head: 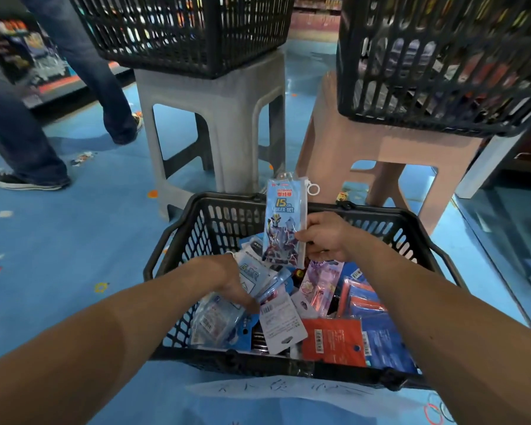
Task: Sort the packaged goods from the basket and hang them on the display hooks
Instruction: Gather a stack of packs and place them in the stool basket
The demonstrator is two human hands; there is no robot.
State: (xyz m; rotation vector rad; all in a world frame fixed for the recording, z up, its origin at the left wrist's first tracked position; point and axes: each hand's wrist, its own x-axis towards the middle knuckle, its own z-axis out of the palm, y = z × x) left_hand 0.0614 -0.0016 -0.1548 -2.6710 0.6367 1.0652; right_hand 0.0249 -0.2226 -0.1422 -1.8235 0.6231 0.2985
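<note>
Floor-level black basket (178,240) sits directly below the viewer, heaped with flat carded packs. The right hand (325,237) pinches a 15 cm ruler set pack (284,222) by its lower right edge, thumb on the front face and fingers curled behind, and holds it clear above the heap at the far half of the basket. The pack's long axis stands nearly upright in view. Its header end, with a white ring pull (313,189), points up and away from the body, and its printed face is toward the viewer, so the hanging end is already leading and the grip is at the opposite end. The left hand (236,283) is lower and nearer the body, with fingers bent down into the pile at a clear-wrapped pack (215,320); I cannot tell whether it has hold of anything or only parts the pile. Beside it lie a white barcode card (284,323) and a red pack (334,338), both flat. No display hooks are in view — judgement: the right hand alone must carry the pack out of frame, header first, with little turning needed. Ahead stand a grey stool (215,118) and a pink stool (365,148), each bearing another black basket.
</note>
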